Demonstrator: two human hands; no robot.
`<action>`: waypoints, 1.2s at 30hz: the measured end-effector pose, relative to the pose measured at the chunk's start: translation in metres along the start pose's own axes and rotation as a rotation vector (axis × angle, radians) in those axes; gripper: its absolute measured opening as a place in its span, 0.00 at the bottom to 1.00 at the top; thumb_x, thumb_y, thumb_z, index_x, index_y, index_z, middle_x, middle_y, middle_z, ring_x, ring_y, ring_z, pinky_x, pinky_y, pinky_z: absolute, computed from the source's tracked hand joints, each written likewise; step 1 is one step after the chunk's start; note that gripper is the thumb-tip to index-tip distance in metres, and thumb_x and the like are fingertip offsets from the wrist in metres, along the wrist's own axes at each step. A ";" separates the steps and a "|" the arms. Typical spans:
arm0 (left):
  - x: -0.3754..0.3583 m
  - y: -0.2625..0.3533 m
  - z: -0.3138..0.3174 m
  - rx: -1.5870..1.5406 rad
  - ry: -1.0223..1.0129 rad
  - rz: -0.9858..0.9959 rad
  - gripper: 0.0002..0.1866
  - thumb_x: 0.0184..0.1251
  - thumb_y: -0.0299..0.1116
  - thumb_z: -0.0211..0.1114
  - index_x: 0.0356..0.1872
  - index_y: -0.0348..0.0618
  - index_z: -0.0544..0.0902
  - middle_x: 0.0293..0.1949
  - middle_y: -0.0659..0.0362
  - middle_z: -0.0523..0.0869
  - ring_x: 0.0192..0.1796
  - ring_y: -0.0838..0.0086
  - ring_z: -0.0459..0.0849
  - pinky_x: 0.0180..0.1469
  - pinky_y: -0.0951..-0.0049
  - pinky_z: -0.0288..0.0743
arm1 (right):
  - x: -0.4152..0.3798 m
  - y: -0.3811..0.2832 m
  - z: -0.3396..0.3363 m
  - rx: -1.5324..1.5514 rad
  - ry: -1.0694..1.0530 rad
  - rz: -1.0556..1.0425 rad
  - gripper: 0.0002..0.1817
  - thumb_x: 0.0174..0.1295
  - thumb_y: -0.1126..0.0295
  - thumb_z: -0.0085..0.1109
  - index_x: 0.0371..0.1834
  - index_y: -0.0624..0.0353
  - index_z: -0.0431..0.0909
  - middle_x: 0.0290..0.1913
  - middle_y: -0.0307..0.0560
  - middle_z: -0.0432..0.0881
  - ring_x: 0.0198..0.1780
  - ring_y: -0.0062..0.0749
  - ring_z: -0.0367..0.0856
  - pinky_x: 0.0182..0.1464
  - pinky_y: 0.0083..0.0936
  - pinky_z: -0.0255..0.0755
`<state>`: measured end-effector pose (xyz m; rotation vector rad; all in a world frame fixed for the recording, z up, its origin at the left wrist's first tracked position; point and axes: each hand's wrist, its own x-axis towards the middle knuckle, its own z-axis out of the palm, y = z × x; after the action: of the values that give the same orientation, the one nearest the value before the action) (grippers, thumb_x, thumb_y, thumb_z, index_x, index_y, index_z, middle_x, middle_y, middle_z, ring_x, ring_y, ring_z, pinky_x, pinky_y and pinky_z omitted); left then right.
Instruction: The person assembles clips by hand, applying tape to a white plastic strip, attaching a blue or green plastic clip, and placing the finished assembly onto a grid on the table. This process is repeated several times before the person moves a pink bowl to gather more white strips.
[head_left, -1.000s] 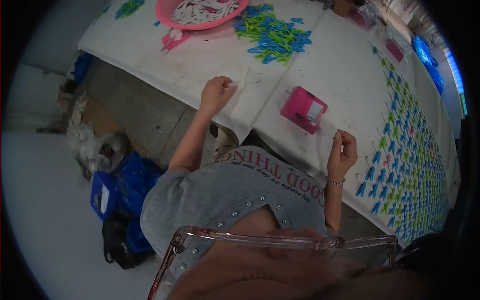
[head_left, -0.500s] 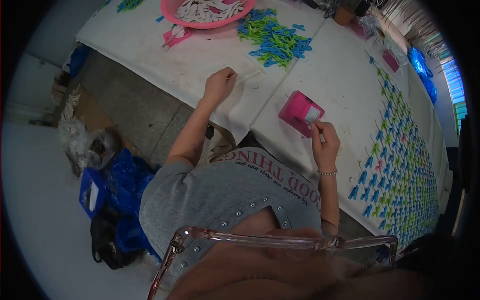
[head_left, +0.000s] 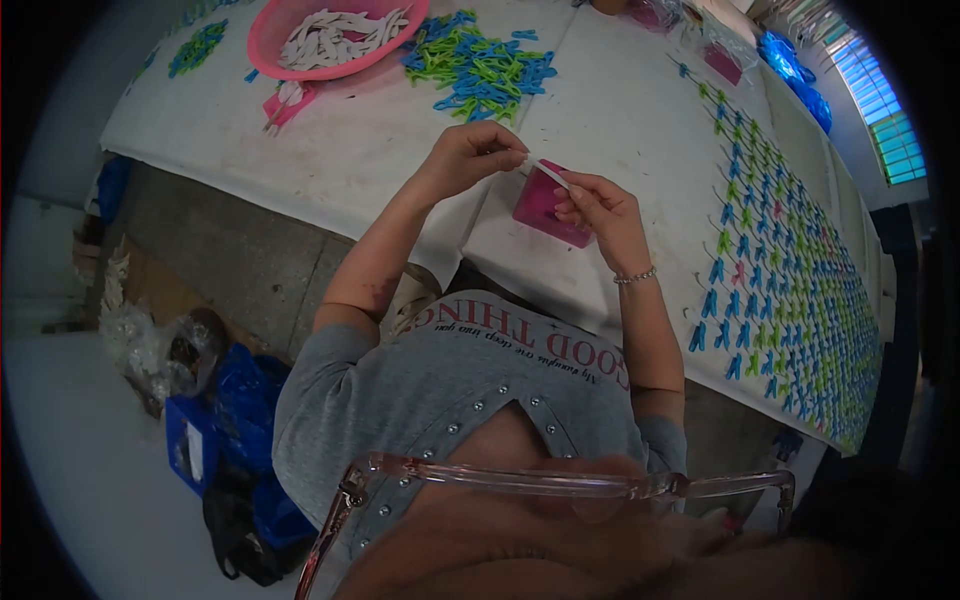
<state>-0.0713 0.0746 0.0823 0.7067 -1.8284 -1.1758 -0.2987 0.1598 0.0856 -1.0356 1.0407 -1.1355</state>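
My left hand (head_left: 468, 162) is closed in a pinch on one end of a thin white strip (head_left: 547, 172). At the other end, the fingers of my right hand (head_left: 606, 218) are also closed on the strip, so it spans the short gap between both hands. Whether something smaller sits in the right fingertips is hidden. A pink rectangular container (head_left: 550, 220) lies on the white-covered table just below the strip, partly behind the right fingers.
A pink basin (head_left: 340, 72) holds many white strips, with a small pink piece (head_left: 292, 108) near it. Blue and green clothespins (head_left: 480, 70) lie heaped beside the basin. Rows of clipped clothespins (head_left: 770, 270) cover the table's right side. Blue bags (head_left: 245, 410) lie on the floor at left.
My right hand has lifted from the pink container and moved up and left. My left hand has moved right, bringing the hands together at the strip. The view has shifted slightly.
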 end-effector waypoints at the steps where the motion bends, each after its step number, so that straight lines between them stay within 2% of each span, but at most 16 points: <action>1: 0.004 0.000 0.003 -0.063 -0.019 -0.085 0.05 0.66 0.28 0.65 0.38 0.38 0.83 0.29 0.63 0.84 0.32 0.83 0.82 0.37 0.82 0.77 | -0.002 0.001 -0.003 -0.031 0.024 -0.018 0.13 0.68 0.70 0.56 0.50 0.66 0.79 0.41 0.46 0.84 0.37 0.24 0.83 0.43 0.20 0.79; 2: 0.008 0.001 0.006 -0.125 -0.039 -0.170 0.04 0.66 0.28 0.65 0.37 0.39 0.83 0.29 0.64 0.84 0.32 0.84 0.82 0.36 0.82 0.77 | -0.004 0.002 -0.006 -0.063 0.046 -0.036 0.12 0.68 0.70 0.56 0.49 0.66 0.79 0.40 0.46 0.84 0.36 0.22 0.83 0.42 0.18 0.79; 6: 0.025 0.004 0.023 -0.088 -0.085 -0.168 0.05 0.65 0.29 0.66 0.37 0.40 0.84 0.28 0.65 0.84 0.31 0.85 0.81 0.34 0.83 0.76 | -0.009 0.019 -0.026 -0.254 0.090 -0.079 0.11 0.67 0.72 0.57 0.49 0.65 0.79 0.39 0.42 0.83 0.38 0.21 0.82 0.42 0.17 0.77; 8: 0.033 -0.001 0.030 -0.143 -0.091 -0.145 0.05 0.66 0.31 0.66 0.38 0.40 0.84 0.28 0.66 0.84 0.30 0.86 0.81 0.33 0.83 0.75 | -0.010 0.025 -0.032 -0.386 0.120 -0.220 0.11 0.66 0.73 0.59 0.48 0.65 0.79 0.38 0.39 0.82 0.38 0.20 0.81 0.43 0.17 0.75; 9: 0.037 -0.004 0.033 -0.150 -0.094 -0.145 0.05 0.66 0.31 0.66 0.38 0.40 0.84 0.28 0.66 0.84 0.30 0.86 0.81 0.33 0.83 0.75 | -0.012 0.025 -0.032 -0.390 0.125 -0.216 0.11 0.66 0.73 0.59 0.48 0.65 0.79 0.38 0.39 0.82 0.38 0.20 0.81 0.43 0.17 0.75; 11: 0.042 -0.008 0.038 -0.118 -0.129 -0.017 0.06 0.65 0.31 0.66 0.38 0.41 0.84 0.29 0.66 0.83 0.31 0.85 0.80 0.33 0.83 0.74 | -0.013 0.024 -0.029 -0.479 0.214 -0.372 0.11 0.64 0.74 0.60 0.48 0.64 0.79 0.38 0.39 0.82 0.38 0.19 0.80 0.43 0.16 0.74; 12: 0.044 -0.005 0.041 -0.123 -0.128 -0.020 0.06 0.65 0.31 0.66 0.38 0.41 0.84 0.29 0.66 0.83 0.31 0.85 0.80 0.33 0.83 0.74 | -0.014 0.021 -0.028 -0.481 0.214 -0.368 0.11 0.64 0.74 0.60 0.48 0.64 0.79 0.38 0.39 0.82 0.38 0.19 0.80 0.43 0.16 0.74; 14: 0.046 0.003 0.043 0.037 -0.107 0.174 0.05 0.64 0.30 0.66 0.38 0.42 0.84 0.31 0.65 0.82 0.32 0.83 0.79 0.34 0.82 0.73 | -0.015 0.016 -0.027 -0.677 0.254 -0.411 0.13 0.61 0.76 0.61 0.49 0.62 0.79 0.40 0.43 0.83 0.38 0.23 0.82 0.43 0.19 0.75; 17: 0.045 -0.003 0.046 0.096 -0.144 0.192 0.04 0.63 0.29 0.67 0.37 0.43 0.84 0.32 0.63 0.80 0.32 0.79 0.79 0.34 0.79 0.73 | -0.007 0.030 -0.033 -0.850 0.269 -0.520 0.14 0.58 0.77 0.63 0.49 0.61 0.79 0.41 0.47 0.82 0.39 0.28 0.83 0.43 0.22 0.76; 20: 0.041 -0.003 0.044 0.230 -0.145 0.272 0.05 0.61 0.30 0.67 0.36 0.43 0.84 0.31 0.62 0.80 0.32 0.75 0.77 0.33 0.76 0.71 | 0.000 0.042 -0.034 -0.859 0.265 -0.566 0.13 0.57 0.77 0.63 0.46 0.60 0.80 0.40 0.48 0.81 0.39 0.32 0.84 0.42 0.24 0.76; 24: 0.036 -0.003 0.039 0.260 -0.128 0.291 0.05 0.60 0.31 0.67 0.36 0.44 0.84 0.31 0.62 0.80 0.32 0.72 0.77 0.33 0.73 0.70 | 0.005 0.047 -0.031 -0.852 0.258 -0.555 0.11 0.58 0.77 0.62 0.44 0.60 0.80 0.37 0.47 0.80 0.38 0.31 0.84 0.41 0.23 0.76; 27: 0.032 -0.001 0.033 0.350 -0.147 0.295 0.04 0.61 0.28 0.67 0.36 0.43 0.84 0.32 0.64 0.81 0.34 0.74 0.76 0.35 0.76 0.69 | 0.007 0.048 -0.031 -0.874 0.249 -0.566 0.10 0.57 0.77 0.62 0.42 0.61 0.79 0.37 0.47 0.80 0.37 0.31 0.82 0.41 0.24 0.75; 30: 0.028 -0.015 0.031 0.374 -0.140 0.342 0.04 0.60 0.29 0.67 0.35 0.44 0.83 0.31 0.63 0.81 0.35 0.71 0.76 0.37 0.73 0.70 | 0.004 0.046 -0.035 -0.902 0.246 -0.624 0.09 0.54 0.77 0.62 0.39 0.59 0.80 0.34 0.44 0.82 0.37 0.36 0.77 0.41 0.30 0.72; 32: 0.024 -0.027 0.032 0.417 -0.203 0.298 0.04 0.58 0.28 0.68 0.34 0.45 0.83 0.31 0.63 0.81 0.36 0.69 0.77 0.39 0.71 0.71 | 0.001 0.045 -0.043 -1.047 0.207 -0.719 0.10 0.51 0.78 0.60 0.38 0.58 0.81 0.34 0.44 0.81 0.38 0.39 0.76 0.42 0.32 0.71; 36: 0.020 -0.039 0.044 0.384 -0.273 0.213 0.04 0.56 0.31 0.67 0.32 0.46 0.83 0.32 0.61 0.82 0.39 0.64 0.78 0.44 0.66 0.72 | -0.008 0.045 -0.053 -1.114 0.218 -0.718 0.11 0.49 0.79 0.60 0.37 0.57 0.81 0.33 0.44 0.80 0.38 0.40 0.76 0.42 0.33 0.71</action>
<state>-0.1183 0.0625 0.0440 0.5599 -2.3324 -0.8190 -0.3433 0.1680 0.0321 -2.3383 1.5903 -1.2220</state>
